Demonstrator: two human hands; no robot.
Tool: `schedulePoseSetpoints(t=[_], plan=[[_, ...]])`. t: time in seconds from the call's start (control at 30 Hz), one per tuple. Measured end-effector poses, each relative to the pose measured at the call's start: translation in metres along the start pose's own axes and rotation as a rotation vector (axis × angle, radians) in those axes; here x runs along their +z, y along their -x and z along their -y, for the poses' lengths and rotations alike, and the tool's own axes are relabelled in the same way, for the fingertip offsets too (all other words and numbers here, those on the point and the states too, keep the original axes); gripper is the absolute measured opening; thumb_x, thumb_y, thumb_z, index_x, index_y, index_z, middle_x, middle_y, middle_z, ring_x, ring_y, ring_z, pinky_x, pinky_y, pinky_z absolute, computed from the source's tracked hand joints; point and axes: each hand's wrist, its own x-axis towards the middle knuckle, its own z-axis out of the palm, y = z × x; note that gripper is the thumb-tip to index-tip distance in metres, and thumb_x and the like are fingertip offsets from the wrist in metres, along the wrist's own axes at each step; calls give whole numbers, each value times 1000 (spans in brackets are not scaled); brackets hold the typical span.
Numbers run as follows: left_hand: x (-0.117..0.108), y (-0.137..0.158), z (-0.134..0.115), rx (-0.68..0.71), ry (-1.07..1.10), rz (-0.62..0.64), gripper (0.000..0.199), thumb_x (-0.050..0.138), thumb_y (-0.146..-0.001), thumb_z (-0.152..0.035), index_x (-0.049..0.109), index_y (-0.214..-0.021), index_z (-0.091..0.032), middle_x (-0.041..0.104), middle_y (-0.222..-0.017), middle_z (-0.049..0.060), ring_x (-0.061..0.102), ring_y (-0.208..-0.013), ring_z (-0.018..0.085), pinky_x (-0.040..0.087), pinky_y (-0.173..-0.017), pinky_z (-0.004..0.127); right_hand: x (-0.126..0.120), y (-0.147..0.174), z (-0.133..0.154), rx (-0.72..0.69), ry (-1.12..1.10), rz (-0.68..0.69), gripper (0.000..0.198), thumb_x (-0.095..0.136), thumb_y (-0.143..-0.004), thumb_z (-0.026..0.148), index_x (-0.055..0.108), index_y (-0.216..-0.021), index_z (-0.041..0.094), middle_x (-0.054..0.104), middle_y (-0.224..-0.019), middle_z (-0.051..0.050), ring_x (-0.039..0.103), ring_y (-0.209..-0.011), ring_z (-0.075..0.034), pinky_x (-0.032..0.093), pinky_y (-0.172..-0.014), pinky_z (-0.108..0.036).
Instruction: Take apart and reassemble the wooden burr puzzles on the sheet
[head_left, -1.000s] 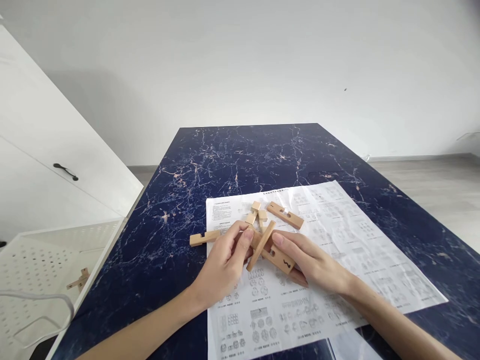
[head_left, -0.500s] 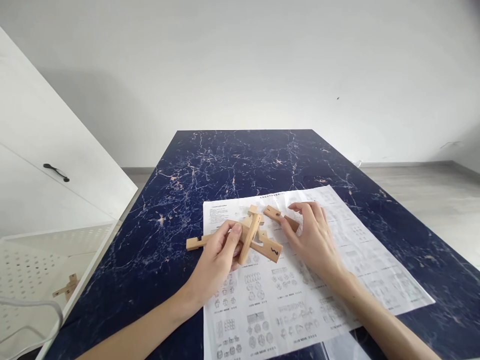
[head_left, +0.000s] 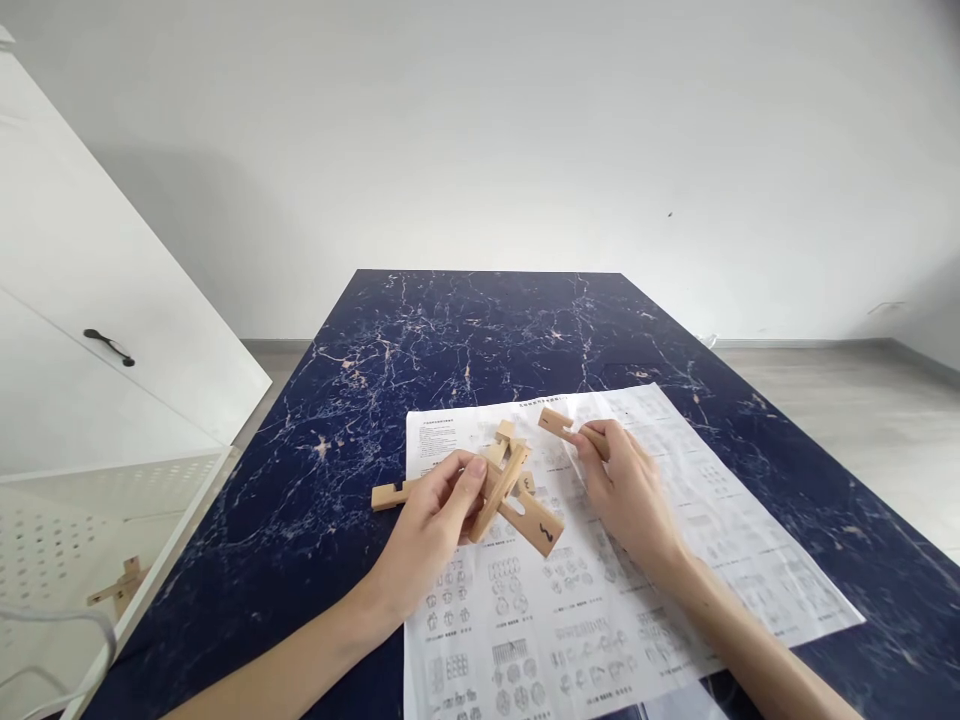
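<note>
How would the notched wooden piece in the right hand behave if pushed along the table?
The notched wooden piece looks stiff: no bend shows in the right hand. Its flat sides suggest sliding rather than rolling. Where cut away, it is thinner, possibly its weakest spot.

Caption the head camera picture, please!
Left hand holds crossed wooden pieces; right hand grips another notched piece over a printed sheet.

I saw room over the far table [head_left: 457, 335]; nearer, crossed wooden pieces [head_left: 502, 492] jutted from the left hand [head_left: 431, 512] into the gap toward the right hand [head_left: 626, 485]
</note>
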Motion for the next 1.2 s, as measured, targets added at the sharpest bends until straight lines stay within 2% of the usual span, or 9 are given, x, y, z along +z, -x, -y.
schedulePoseSetpoints(t=[0.1, 0.27, 0.37, 0.63, 1.2], plan=[[0, 1, -1, 22, -37, 31, 52, 57, -104, -67, 49, -83, -20, 36, -73, -6, 28, -65, 11, 26, -60, 26, -7, -1, 11, 93, -280, 53, 35, 45, -113, 55, 58, -103, 24, 61, -84, -2, 52, -74, -21, 39, -70, -37], [-1, 1, -1, 58, -83, 64, 48, 54, -108, -61, 50, -84, -21, 36, -72, -6, 28, -62, 11, 26, -58, 27, -14, 0, 23, 210, -960, 358, 36, 62, -108, 59, 62, -115, 23, 46, -71, 5, 36, -61, -13, 31, -60, -30], [-1, 1, 0, 57, -94, 85, 47, 54, -108, -61, 51, -84, -21, 35, -71, -6, 28, -61, 11, 25, -56, 27, -15, 1, 26, 255, -1137, 463, 35, 71, -104, 57, 63, -113, 24, 41, -65, 9, 25, -56, -10, 25, -57, -28], [-1, -1, 3, 51, -95, 136, 49, 54, -107, -66, 58, -90, -20, 41, -72, -5, 31, -61, 11, 29, -56, 26, -11, 6, 27, 263, -1190, 634, 33, 71, -106, 55, 70, -112, 22, 37, -60, 10, 23, -53, -9, 23, -55, -26], [-1, -1, 0, 48, -122, 168, 50, 55, -106, -68, 60, -92, -20, 44, -72, -5, 36, -62, 12, 33, -57, 26, -7, 7, 27, 252, -1278, 735, 31, 68, -108, 52, 69, -111, 21, 30, -58, 12, 17, -50, -7, 18, -50, -24]])
